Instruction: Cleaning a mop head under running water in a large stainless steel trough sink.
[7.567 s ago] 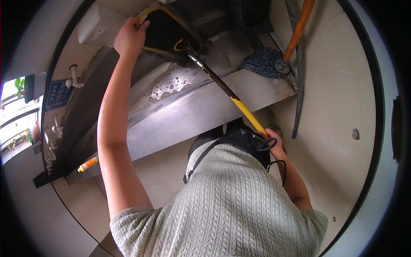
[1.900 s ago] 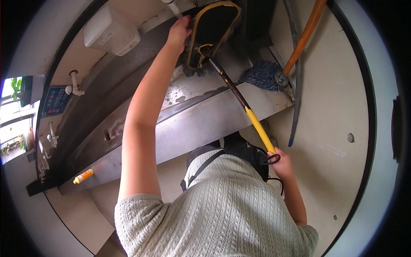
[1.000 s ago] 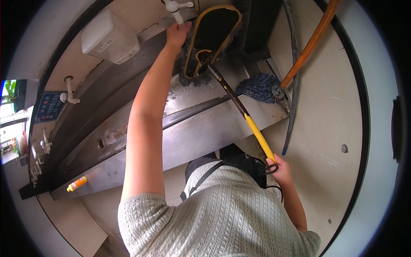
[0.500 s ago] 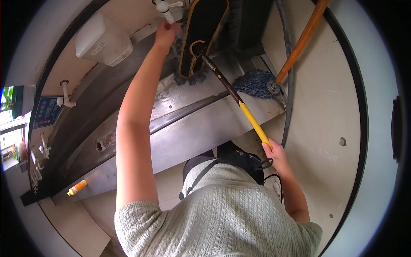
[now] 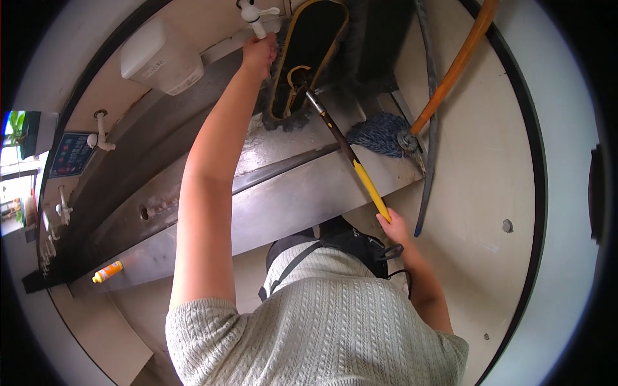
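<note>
A flat dust mop with a long black, yellow-edged head (image 5: pixel 309 48) and grey fringe leans in a metal trough sink (image 5: pixel 283 193). Its handle (image 5: pixel 364 177), dark at the top and yellow below, slants down to my right hand (image 5: pixel 394 226), whose fingers are wrapped round the lower end. My left hand (image 5: pixel 259 56) reaches up just under the spout of a white tap (image 5: pixel 253 16), beside the mop head's left edge. Its fingers are curled, and what they hold, if anything, is hidden. No water stream can be made out.
A blue string mop (image 5: pixel 380 135) with an orange wooden handle (image 5: pixel 454 67) rests at the trough's right end, beside a grey hose (image 5: pixel 430 161). A white dispenser box (image 5: pixel 161 58) and more taps (image 5: pixel 100 138) line the wall. An orange-yellow bottle (image 5: pixel 107 271) stands on the trough's edge.
My left hand has turned and its fingers have curled in beside the mop head. My right hand, still on the handle, has shifted a little left. The whole view has moved slightly.
</note>
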A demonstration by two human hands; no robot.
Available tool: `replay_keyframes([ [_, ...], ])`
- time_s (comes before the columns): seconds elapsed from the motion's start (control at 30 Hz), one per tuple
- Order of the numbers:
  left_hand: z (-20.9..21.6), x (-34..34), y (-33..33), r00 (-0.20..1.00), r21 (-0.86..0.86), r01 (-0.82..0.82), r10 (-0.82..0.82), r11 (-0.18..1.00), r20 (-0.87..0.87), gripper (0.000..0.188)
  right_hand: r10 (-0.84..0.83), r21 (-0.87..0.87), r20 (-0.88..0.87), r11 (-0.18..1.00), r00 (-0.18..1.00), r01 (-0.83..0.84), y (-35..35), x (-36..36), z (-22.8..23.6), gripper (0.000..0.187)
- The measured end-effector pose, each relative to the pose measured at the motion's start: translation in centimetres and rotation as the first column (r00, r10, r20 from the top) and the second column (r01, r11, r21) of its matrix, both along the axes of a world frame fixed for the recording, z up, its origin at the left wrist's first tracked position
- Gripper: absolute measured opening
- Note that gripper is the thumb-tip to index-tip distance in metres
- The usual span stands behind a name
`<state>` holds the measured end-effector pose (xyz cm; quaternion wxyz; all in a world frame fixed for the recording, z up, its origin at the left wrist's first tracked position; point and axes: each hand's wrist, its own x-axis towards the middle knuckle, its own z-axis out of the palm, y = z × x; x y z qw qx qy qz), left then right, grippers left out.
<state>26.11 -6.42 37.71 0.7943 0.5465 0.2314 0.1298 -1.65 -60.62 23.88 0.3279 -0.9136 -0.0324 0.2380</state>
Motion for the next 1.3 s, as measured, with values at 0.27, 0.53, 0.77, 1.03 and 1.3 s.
replay_keyframes([
  [0.27,0.6,-0.7,-0.6,0.983,0.026,-0.095,0.098,0.995,-0.154,0.026,0.157,-0.211,-0.050,0.964,0.986,-0.164,0.3,0.7,-4.1,0.038],
  [0.53,0.1,0.2,-0.1,0.979,-0.048,-0.190,0.186,0.981,-0.079,0.027,0.121,-0.251,0.163,0.965,0.979,-0.077,0.9,1.6,-1.7,0.034],
  [0.77,0.3,0.3,-0.1,0.984,0.041,-0.133,0.137,0.990,-0.115,0.025,0.104,0.326,0.376,0.916,0.921,-0.236,13.2,15.3,5.2,0.014],
  [1.03,-2.3,-1.7,1.4,0.997,-0.198,-0.052,0.039,0.979,-0.069,0.029,0.320,0.789,-0.581,-0.004,0.749,0.614,43.0,29.2,11.1,0.023],
  [1.3,-2.9,-4.4,1.7,0.978,-0.628,-0.132,0.205,0.767,0.045,0.055,0.623,0.532,-0.616,-0.122,0.482,0.838,52.0,32.1,11.8,0.023],
])
